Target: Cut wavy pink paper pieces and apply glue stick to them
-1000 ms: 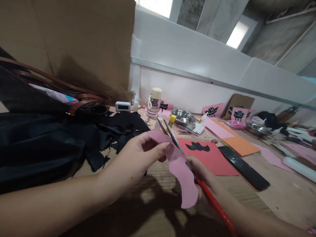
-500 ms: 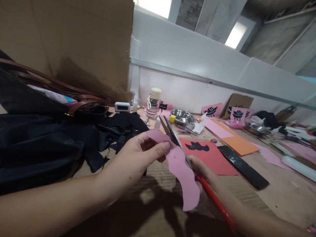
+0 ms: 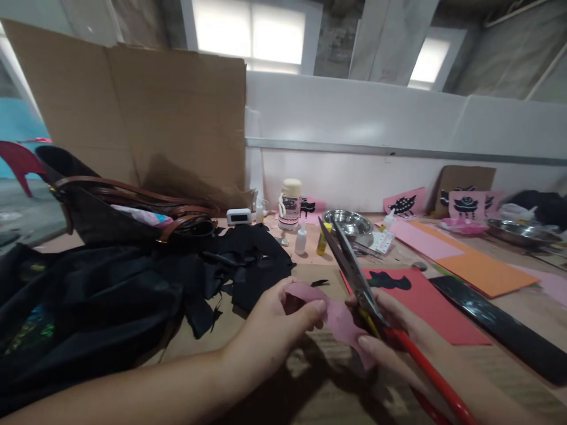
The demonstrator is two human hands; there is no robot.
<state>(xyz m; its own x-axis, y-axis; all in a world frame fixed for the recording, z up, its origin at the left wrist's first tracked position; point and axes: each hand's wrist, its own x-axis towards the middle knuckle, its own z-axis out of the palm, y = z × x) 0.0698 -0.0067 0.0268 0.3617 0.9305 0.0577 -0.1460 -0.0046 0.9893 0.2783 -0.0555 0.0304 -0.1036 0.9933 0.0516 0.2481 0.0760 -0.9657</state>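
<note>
Currently, your left hand pinches a wavy pink paper strip between thumb and fingers, just below the centre of the frame. Your right hand grasps red-handled scissors, their blades parted and tilted toward the upper left, and your right thumb lies against the strip's lower end.

Just beyond your right hand, a red sheet lies on the tabletop with a black wavy cutout on it. A black slab slants across the lower right, and an orange sheet lies above it. Behind the blade tips you have a yellow glue stick and a metal bowl, with a small white bottle to their left. Black cloth fills the left side, below a strapped bag.
</note>
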